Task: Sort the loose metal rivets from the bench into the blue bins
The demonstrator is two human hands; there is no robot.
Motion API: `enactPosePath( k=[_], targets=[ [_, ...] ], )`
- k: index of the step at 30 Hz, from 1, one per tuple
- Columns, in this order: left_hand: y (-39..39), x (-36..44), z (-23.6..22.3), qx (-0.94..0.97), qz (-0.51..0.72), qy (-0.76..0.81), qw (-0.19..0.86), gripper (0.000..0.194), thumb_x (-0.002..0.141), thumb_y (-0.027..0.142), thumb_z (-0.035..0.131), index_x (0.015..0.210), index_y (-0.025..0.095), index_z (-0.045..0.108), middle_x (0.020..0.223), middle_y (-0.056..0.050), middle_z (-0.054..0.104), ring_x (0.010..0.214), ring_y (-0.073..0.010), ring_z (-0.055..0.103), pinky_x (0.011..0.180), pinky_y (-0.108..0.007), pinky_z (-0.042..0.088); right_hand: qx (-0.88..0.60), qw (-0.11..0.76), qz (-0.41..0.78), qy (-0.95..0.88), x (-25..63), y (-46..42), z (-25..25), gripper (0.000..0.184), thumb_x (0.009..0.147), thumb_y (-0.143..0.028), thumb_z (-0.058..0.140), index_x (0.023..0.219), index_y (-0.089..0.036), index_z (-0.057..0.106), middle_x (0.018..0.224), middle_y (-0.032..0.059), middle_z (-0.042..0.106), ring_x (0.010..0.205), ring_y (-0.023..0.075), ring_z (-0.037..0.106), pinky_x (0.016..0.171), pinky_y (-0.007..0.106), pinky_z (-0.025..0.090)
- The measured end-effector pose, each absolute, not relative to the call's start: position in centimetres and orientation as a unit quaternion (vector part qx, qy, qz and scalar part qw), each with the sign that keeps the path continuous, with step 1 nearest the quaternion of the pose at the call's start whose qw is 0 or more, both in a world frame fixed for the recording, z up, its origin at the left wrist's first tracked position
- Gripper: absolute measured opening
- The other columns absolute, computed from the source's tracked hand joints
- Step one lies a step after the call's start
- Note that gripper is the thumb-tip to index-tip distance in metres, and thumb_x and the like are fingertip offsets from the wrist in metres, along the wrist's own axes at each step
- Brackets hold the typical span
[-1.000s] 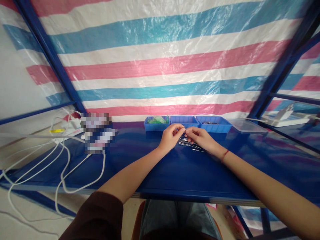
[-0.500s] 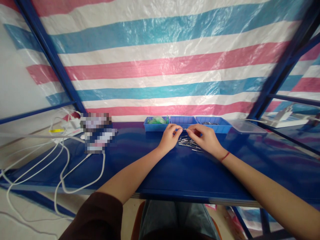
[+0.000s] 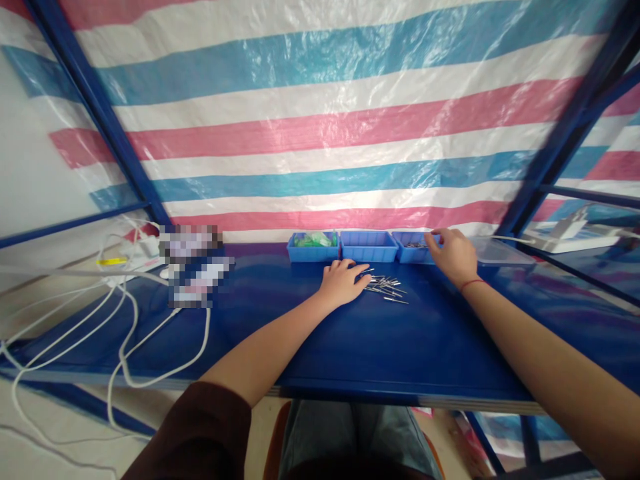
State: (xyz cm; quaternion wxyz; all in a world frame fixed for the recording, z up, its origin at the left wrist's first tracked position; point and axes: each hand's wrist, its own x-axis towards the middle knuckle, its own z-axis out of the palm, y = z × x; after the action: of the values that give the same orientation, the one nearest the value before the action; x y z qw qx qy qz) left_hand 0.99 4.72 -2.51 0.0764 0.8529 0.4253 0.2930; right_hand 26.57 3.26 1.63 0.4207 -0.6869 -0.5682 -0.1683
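Silvery thin pins that look like blind rivets (image 3: 384, 287) lie in a loose pile on the blue table. My left hand (image 3: 343, 283) rests at the pile's left side, fingers apart, its fingertips at the nearest pins. Whether it touches one, I cannot tell. Over the right edge of the right blue bin (image 3: 409, 257) is my right hand (image 3: 454, 256), thumb and fingers apart with nothing visible between them. Small metal pieces (image 3: 413, 245) lie in that bin, partly hidden by the hand.
A middle blue bin (image 3: 369, 256) and a left one (image 3: 313, 255) with green-and-clear plastic (image 3: 320, 239) stand in the same row. A transparent lid (image 3: 503, 252) lies to the right. White cables (image 3: 135, 320) and blurred-out items (image 3: 197, 267) occupy the left side.
My hands, held together above the pile with a small piece between them, have parted. The right went right to the right bin; the left came down beside the pile and spread its fingers.
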Motion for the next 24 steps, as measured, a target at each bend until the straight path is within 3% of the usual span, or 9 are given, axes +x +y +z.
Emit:
enactPosePath(
  k=[3,7,12,24],
  targets=[
    [4.9,1.1,-2.7,0.873,0.273,0.397,0.079,0.029,0.088,0.043,0.045,0.107,0.035,0.067,0.125,-0.002,0.060,0.114,-0.0286,0.048,0.094,-0.048,0.036,-0.674,0.399,-0.178,-0.596,25.7,3.2,1.3,0.030,0.088,-0.035,0.043,0.100,-0.014,0.062,0.097,0.0185,0.063,0.081,0.0277,0.058,0.067,0.037,0.038],
    [4.8,1.2,-2.6,0.888,0.269,0.367,0.072,0.030,0.091,0.038,0.041,0.103,0.031,0.068,0.119,-0.002,0.065,0.112,-0.0262,0.050,0.093,-0.047,0.035,-0.563,0.336,-0.123,-0.745,22.3,3.1,0.7,0.024,0.087,-0.029,0.046,0.090,-0.018,0.067,0.089,0.0101,0.066,0.079,0.0220,0.060,0.074,0.034,0.044],
    [4.5,1.2,-2.4,0.896,0.265,0.349,0.064,0.029,0.091,0.032,0.039,0.099,0.025,0.067,0.110,-0.004,0.067,0.105,-0.0230,0.054,0.089,-0.042,0.038,-0.442,0.281,-0.028,-0.851,19.1,3.4,-1.0,0.027,0.087,-0.024,0.046,0.099,-0.019,0.070,0.098,0.0096,0.068,0.091,0.0217,0.062,0.084,0.036,0.047],
    [4.3,1.3,-2.1,0.901,0.248,0.352,0.056,0.030,0.092,0.031,0.038,0.102,0.023,0.065,0.122,-0.004,0.063,0.110,-0.0246,0.054,0.090,-0.043,0.038,-0.510,0.224,-0.037,-0.830,19.6,3.9,-1.2,0.025,0.084,-0.025,0.048,0.082,-0.018,0.072,0.083,0.0069,0.070,0.077,0.0195,0.063,0.073,0.029,0.047]
  ],
)
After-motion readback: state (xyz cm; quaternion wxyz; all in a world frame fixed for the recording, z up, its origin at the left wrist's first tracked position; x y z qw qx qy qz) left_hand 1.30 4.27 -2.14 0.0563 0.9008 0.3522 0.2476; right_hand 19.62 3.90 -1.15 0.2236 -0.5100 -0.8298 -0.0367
